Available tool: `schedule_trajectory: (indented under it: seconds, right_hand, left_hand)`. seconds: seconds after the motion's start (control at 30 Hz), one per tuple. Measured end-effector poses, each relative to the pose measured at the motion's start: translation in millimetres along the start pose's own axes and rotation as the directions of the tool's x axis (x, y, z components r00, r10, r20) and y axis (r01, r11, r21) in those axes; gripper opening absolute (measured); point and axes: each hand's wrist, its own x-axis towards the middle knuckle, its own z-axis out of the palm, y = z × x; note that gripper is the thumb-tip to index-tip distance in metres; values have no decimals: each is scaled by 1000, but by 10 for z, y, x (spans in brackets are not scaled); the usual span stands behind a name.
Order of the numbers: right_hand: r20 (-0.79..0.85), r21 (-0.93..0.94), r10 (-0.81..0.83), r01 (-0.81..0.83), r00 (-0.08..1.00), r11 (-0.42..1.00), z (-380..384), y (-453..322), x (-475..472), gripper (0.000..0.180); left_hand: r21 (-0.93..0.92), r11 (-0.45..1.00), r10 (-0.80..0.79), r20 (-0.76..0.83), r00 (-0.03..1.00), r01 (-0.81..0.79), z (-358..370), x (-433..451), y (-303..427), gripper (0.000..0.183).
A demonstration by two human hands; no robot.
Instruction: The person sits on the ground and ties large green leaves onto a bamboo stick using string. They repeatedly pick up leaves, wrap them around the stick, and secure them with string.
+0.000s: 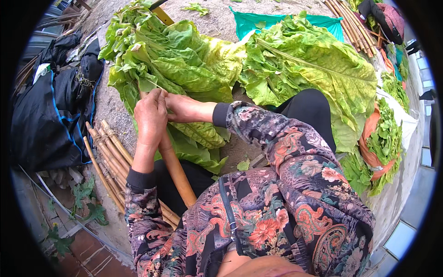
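A thick bamboo pole (175, 169) slants up from my lap, with large green and yellowing leaves (193, 52) hanging along its far part. My left hand (149, 112) is closed around the near edge of the leaves by the pole. My right hand (183, 108) meets it from the right, its fingertips pinched together; a thin pale string (151, 83) runs up and left from the fingers. What exactly the fingertips hold is hidden. Right of the pole, a heap of large broad leaves (311, 65) lies partly on a teal plastic sheet (290, 20), beside my right knee.
Bamboo poles (112, 155) tied with cord lie at my left, near black netting with blue edging (52, 121). More poles (351, 27) rest at the upper right. Leaf bundles wrapped in orange cloth (368, 138) and a white sheet (405, 116) stand along the right side.
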Motion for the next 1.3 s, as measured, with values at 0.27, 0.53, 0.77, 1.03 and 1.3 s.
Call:
schedule_trajectory:
  seconds: [0.27,0.53,0.77,1.03,1.3]
  right_hand:
    - [-533,-473,241,-521,811,711,-2833,-198,-1514,17]
    - [-394,-902,426,-432,814,-9,-2713,988,-1552,31]
    - [-417,-879,363,-471,833,71,-3110,1055,-1793,27]
    - [-731,-669,64,-733,679,124,-4084,-318,-1847,47]
    - [-450,-773,611,-627,651,99,-3163,546,-1559,40]
  left_hand:
    - [375,918,171,-75,982,-131,246,-118,137,3]
    - [465,884,93,-69,993,-50,262,-133,198,4]
    - [410,911,79,-104,991,-29,343,-119,64,11]
    - [362,932,25,-101,995,13,290,-118,84,14]
    - [250,968,64,-143,988,-26,316,-81,85,14]
